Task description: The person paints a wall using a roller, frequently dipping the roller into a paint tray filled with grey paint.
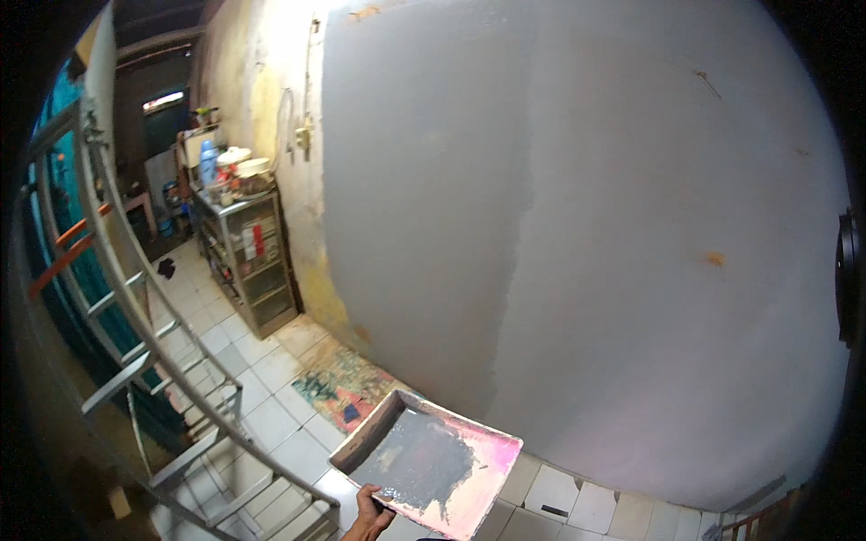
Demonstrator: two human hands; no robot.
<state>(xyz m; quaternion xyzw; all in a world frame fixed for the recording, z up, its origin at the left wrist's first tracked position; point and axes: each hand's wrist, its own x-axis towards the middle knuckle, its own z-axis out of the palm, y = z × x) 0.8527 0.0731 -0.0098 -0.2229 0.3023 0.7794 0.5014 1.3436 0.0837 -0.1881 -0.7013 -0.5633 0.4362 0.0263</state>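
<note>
My left hand (373,515) grips the near left edge of a paint tray (488,502), which is held above the tiled floor. Wet grey paint (423,460) covers much of the tray's bottom. Pink and pale stains show on its right part, and the inner left wall is crusted brown. My right hand is out of view. Ahead stands a wall (433,203) coated in grey. Its left part is darker than its right, with an uneven upright border between them.
An aluminium ladder (145,338) leans along the left, before a teal curtain (64,169). A glass-sided cabinet (260,264) bears a blue flask (208,162) and pots. A patterned mat (338,389) lies on the white tiles (270,372). At the right rim hangs a dark round object (846,277).
</note>
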